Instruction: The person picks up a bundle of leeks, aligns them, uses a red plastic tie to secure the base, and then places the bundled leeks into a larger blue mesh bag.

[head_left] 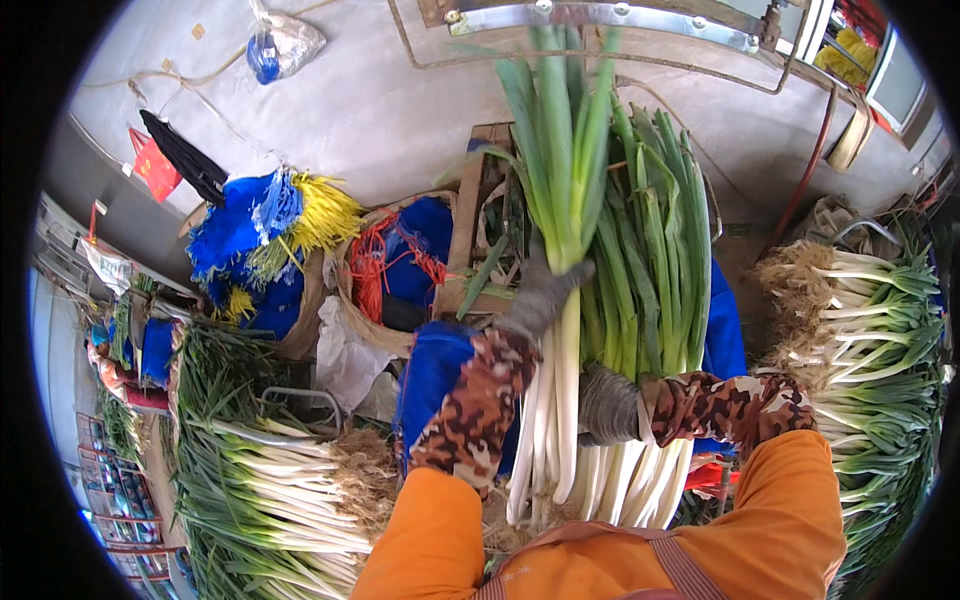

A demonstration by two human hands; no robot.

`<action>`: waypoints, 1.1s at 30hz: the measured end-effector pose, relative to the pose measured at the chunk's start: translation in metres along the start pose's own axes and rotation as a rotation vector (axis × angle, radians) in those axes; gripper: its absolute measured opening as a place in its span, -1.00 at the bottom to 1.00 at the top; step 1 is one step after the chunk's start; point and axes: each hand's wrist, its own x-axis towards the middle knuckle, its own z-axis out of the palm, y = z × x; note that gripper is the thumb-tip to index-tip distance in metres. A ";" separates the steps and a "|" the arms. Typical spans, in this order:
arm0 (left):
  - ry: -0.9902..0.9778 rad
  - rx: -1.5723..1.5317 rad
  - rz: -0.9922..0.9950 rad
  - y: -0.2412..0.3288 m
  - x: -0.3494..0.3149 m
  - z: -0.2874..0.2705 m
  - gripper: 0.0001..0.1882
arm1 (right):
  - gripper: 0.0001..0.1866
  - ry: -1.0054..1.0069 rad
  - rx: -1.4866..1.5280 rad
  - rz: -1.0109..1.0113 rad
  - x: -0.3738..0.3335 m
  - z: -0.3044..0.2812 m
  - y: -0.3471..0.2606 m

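Observation:
My left hand (545,295), in a grey glove, is wrapped round a bunch of leeks (560,190). Their green leaves point up and away, and the white stems hang toward my body. Just to the right, my right hand (612,405), also in a grey glove, lies over the stems of a larger pile of leeks (650,250). Its fingers look curled round stems there, though the tips are partly hidden. White ends of this pile (625,485) show below that hand.
Leeks with brown roots lie stacked at the left (290,490) and right (860,330). Behind my left arm, a round basket (345,270) holds red ties (375,275); yellow ties (325,210) and blue cloth (225,230) lie beside it. A metal rail (600,15) spans the wall.

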 end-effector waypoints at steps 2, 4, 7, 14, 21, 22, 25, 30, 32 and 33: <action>0.043 0.336 -0.161 -0.031 -0.047 0.006 0.22 | -0.43 -0.230 -0.074 -0.026 0.005 -0.027 -0.007; 0.056 0.323 -0.159 -0.054 -0.083 0.014 0.20 | -0.41 -0.393 -0.058 -0.021 0.003 -0.041 -0.009; 0.077 -0.100 -0.036 -0.094 -0.100 0.023 0.15 | -0.37 -0.483 -0.077 -0.014 0.007 -0.060 -0.009; 0.129 -0.125 -0.174 -0.136 -0.088 0.037 0.10 | -0.65 -0.594 0.221 0.388 0.046 -0.101 0.004; 0.086 -0.074 -0.225 -0.130 -0.089 0.041 0.10 | -0.22 0.584 -0.008 0.990 0.109 -0.056 0.057; 0.044 0.141 -0.284 -0.094 -0.094 0.035 0.10 | -0.21 0.554 -0.028 1.040 0.109 -0.044 0.069; 0.151 -0.085 -0.186 -0.143 -0.088 0.042 0.05 | -0.21 0.354 -0.139 1.055 0.135 -0.007 0.089; 0.203 -0.268 -0.302 -0.199 -0.065 0.043 -0.03 | -0.25 0.271 -0.009 1.126 0.170 -0.022 0.081; 0.086 -0.149 -0.428 -0.197 -0.074 0.047 -0.11 | -0.27 0.319 0.024 1.088 0.156 -0.030 0.079; -0.030 -0.037 -0.558 -0.198 -0.086 0.042 -0.15 | -0.26 0.374 0.006 1.029 0.152 -0.033 0.074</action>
